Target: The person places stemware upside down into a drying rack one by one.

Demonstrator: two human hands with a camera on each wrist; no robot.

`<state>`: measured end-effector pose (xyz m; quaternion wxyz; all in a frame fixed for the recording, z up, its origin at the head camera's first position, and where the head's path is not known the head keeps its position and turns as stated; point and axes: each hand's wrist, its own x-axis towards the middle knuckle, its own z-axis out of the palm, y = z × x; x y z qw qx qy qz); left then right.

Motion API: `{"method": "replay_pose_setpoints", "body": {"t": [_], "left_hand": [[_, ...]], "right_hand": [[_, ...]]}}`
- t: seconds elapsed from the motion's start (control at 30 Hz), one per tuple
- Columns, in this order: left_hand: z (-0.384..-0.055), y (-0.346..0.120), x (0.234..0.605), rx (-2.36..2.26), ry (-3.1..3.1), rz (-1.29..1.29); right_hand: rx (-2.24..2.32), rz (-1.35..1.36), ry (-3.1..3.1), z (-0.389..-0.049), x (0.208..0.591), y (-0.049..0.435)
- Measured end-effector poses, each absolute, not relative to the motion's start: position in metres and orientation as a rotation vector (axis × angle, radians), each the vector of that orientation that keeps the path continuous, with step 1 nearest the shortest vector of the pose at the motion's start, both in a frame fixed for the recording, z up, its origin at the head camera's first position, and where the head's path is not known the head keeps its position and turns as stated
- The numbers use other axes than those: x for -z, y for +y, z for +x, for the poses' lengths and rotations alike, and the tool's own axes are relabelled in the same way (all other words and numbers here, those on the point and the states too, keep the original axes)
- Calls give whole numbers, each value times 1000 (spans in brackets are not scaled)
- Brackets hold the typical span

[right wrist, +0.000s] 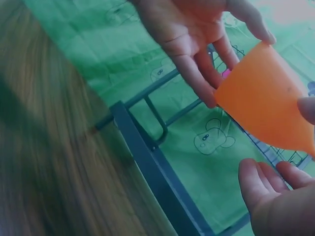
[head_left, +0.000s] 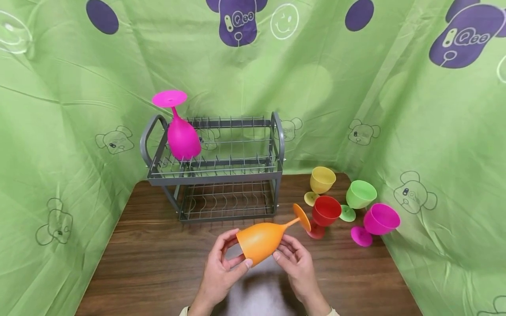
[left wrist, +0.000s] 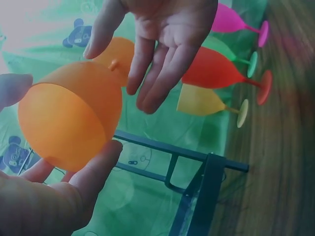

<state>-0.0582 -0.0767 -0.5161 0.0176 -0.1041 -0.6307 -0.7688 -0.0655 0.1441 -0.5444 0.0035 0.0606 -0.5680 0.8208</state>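
Note:
An orange plastic wine goblet (head_left: 261, 241) is tipped on its side above the table, its mouth to the lower left and its foot to the upper right. My left hand (head_left: 221, 267) pinches the bowl near the rim, thumb on one side and fingers on the other; the left wrist view shows this grip on the goblet (left wrist: 74, 113). Close to the stem end of the bowl is my right hand (head_left: 296, 267). Its fingers look straight and spread in the left wrist view, with the thumb (right wrist: 307, 109) overlapping the bowl in the right wrist view.
A grey two-tier dish rack (head_left: 215, 175) stands behind the hands, with a magenta goblet (head_left: 183, 138) upside down on its upper left. To the right stand yellow (head_left: 323, 180), red (head_left: 326, 210), green (head_left: 361, 194) and magenta (head_left: 381, 218) goblets. Green curtains (head_left: 316, 87) surround the wooden table (head_left: 154, 263).

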Motion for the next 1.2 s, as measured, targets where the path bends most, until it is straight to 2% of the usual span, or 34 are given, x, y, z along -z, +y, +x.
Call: {"method": "replay_pose_setpoints", "body": {"t": [0.33, 0.57, 1.2], "left_hand": [[-53, -70, 521, 2504, -1834, -390], [-52, -67, 525, 2505, -1834, -421], [-55, -75, 523, 2429, -1763, -611]], "right_hand": [[-2972, 270, -1440, -64, 540, 143], [-2984, 238, -1432, -65, 538, 142], [-2873, 395, -1474, -72, 523, 139]]}}
